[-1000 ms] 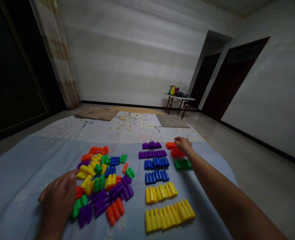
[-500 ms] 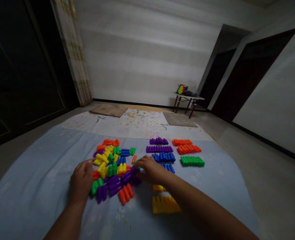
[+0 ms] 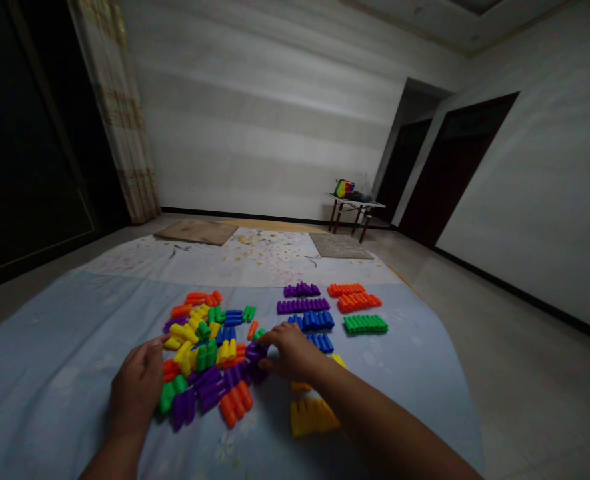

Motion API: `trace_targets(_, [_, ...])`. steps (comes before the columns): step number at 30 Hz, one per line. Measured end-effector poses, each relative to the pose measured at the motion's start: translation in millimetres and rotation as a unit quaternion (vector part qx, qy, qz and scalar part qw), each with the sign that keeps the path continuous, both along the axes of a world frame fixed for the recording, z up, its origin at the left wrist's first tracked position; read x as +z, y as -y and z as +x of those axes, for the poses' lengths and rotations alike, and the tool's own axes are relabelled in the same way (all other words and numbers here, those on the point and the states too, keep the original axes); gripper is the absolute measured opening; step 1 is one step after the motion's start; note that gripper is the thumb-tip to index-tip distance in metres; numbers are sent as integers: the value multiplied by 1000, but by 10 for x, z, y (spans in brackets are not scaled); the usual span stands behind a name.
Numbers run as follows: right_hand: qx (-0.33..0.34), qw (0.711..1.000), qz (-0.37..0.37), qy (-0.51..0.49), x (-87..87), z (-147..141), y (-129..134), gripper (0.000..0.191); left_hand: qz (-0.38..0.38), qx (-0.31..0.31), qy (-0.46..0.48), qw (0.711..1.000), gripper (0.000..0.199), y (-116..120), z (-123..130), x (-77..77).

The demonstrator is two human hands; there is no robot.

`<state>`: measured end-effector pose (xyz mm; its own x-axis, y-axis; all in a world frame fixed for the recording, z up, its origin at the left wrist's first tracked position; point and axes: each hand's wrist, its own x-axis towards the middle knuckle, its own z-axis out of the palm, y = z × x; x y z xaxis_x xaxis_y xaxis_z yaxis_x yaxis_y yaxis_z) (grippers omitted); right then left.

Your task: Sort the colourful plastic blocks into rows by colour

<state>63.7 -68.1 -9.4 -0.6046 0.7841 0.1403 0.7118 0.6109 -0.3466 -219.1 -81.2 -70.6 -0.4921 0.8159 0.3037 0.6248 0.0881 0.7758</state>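
Observation:
A mixed heap of small bullet-shaped plastic building blocks, many joined in short strips, lies at the centre left of the cloth. Yellow blocks (image 3: 185,332), green blocks (image 3: 206,356) and orange blocks (image 3: 236,403) are among them. At the heap's right edge, my right hand (image 3: 292,350) pinches a purple block strip (image 3: 257,360) between thumb and fingers. My left hand (image 3: 137,380) rests along the heap's left side, its fingers loosely extended beside the yellow and orange pieces, and seems to hold nothing. My right forearm partly covers the yellow strips (image 3: 313,417).
Right of the heap lie sorted rows: purple strips (image 3: 303,305), blue strips (image 3: 318,321), orange strips (image 3: 359,302) and a green strip (image 3: 365,325). Farther back are a brown board (image 3: 197,231) and a greyish board (image 3: 341,245). A small table (image 3: 355,200) stands by the wall.
The view has swung slightly right and up, so everything sits further left. My right hand still has the purple piece at the heap's edge; my left hand stays beside the heap.

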Motion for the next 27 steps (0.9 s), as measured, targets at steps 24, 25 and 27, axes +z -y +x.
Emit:
trace_targets(24, [-153,972,40,-175,-48,696,103,27,72,-30,-122,989,42,-11,4,39])
trace_targets(25, [-176,964,41,-194,-79,826,107,27,91,-36,-156,983,42,-3,34,80])
trace_targets(27, [-213,952,39,-218,-164,1056,120,29,127,-51,-223,965,41,24,128,172])
